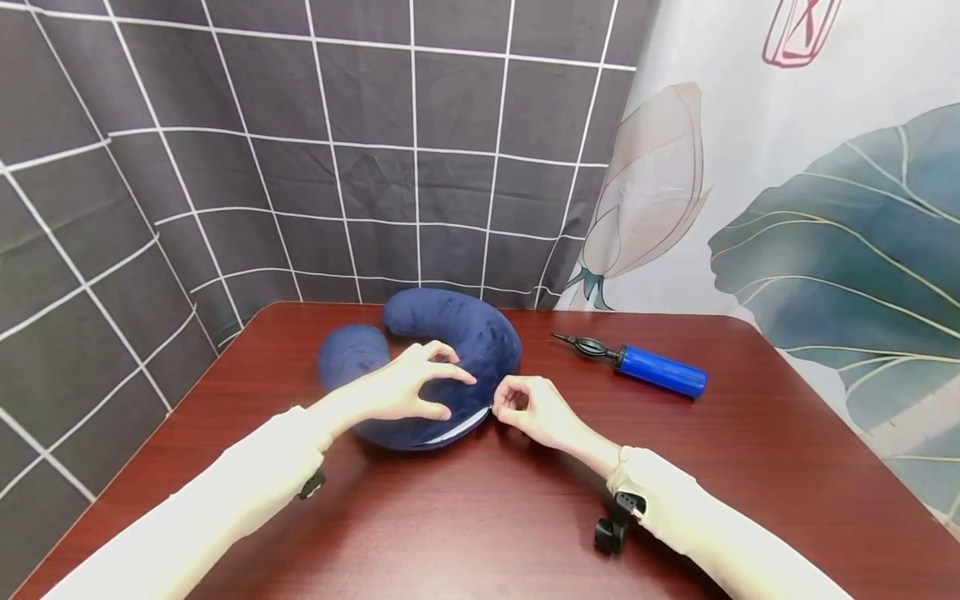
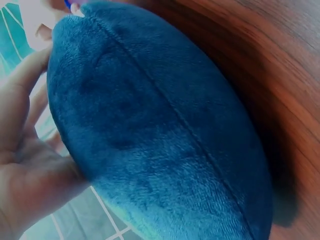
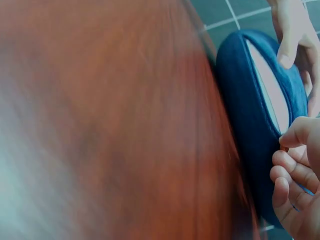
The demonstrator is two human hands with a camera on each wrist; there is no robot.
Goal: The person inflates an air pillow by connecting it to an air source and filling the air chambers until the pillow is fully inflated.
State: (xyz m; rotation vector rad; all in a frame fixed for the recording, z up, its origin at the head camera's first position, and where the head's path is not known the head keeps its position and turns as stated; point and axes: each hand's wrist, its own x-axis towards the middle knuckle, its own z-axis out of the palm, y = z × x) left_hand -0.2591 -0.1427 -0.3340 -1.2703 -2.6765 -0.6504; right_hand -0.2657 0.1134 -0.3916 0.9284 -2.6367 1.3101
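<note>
A dark blue plush U-shaped neck pillow [image 1: 483, 333] lies on the table. Along its near side a zipper gapes, and a strip of white inner material [image 3: 270, 87] shows between the zipper edges. My left hand [image 1: 405, 385] rests on top of the pillow, fingers and thumb spread apart. At the right end of the gap, my right hand [image 1: 542, 412] pinches the zipper pull [image 3: 283, 147] between thumb and index finger. Most of the pull is hidden by those fingers. The left wrist view shows the pillow's seam side, with the left thumb and fingers against its edge.
A hand air pump [image 1: 660, 372] with a blue barrel and black nozzle lies to the right of the pillow on the reddish-brown wooden table [image 1: 450, 525]. Behind stand a dark grid-patterned curtain [image 1: 360, 183] and a white curtain with plant prints [image 1: 720, 208].
</note>
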